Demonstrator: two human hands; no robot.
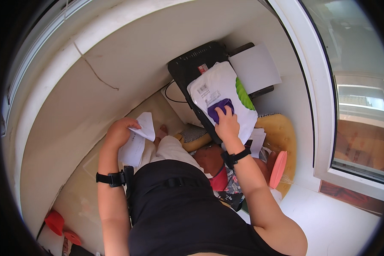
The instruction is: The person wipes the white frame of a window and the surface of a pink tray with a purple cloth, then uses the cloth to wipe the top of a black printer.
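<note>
My left hand [123,129] grips some sheets of paper [132,150] between thumb and fingers, with one corner folded over. My right hand [227,126] rests, fingers spread, on a purple item, perhaps a cloth [220,108]. Whether the fingers grip it cannot be told. Under it lies a white plastic package [222,80] with a green pattern and printing. The package lies on top of a black printer [192,67], and white paper [256,67] stands in the printer's rear tray.
A yellow cushion [281,128] lies right of the printer, with loose papers [257,139], clothing and a pink oval item [278,169] about it. A black cable [168,92] loops beside the printer. Red items [54,222] are at lower left. A white-framed window [323,172] is at right.
</note>
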